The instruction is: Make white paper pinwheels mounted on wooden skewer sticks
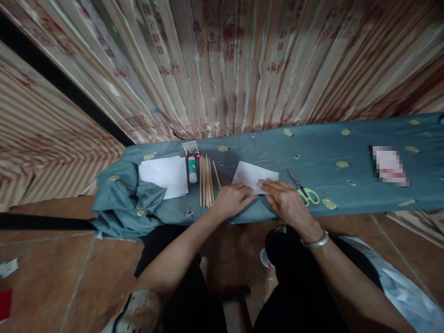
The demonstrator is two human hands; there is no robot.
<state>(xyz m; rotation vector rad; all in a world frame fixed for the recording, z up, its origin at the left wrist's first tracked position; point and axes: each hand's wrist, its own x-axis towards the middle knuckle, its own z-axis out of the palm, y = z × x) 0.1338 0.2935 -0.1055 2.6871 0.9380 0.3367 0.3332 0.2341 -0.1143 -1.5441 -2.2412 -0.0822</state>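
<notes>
A white sheet of paper (252, 174) lies on the blue-green cloth in front of me, its near edge raised or folded between my hands. My left hand (233, 200) has its fingers closed on the left part of that edge. On the right part, my right hand (282, 199) pinches the same sheet with its fingers together. Scissors with light green handles (308, 196) rest just right of my right hand, blades pointing away. Left of my left hand lies a row of thin wooden sticks (206, 181), with one stick (217, 174) set slightly apart.
A glue stick (192, 170) lies beside the sticks, below a small open box (191, 150) of shiny bits. Further left is a stack of white paper (164, 175), partly under bunched cloth (120, 203). A blurred-out item (388, 165) sits far right. Curtains hang behind.
</notes>
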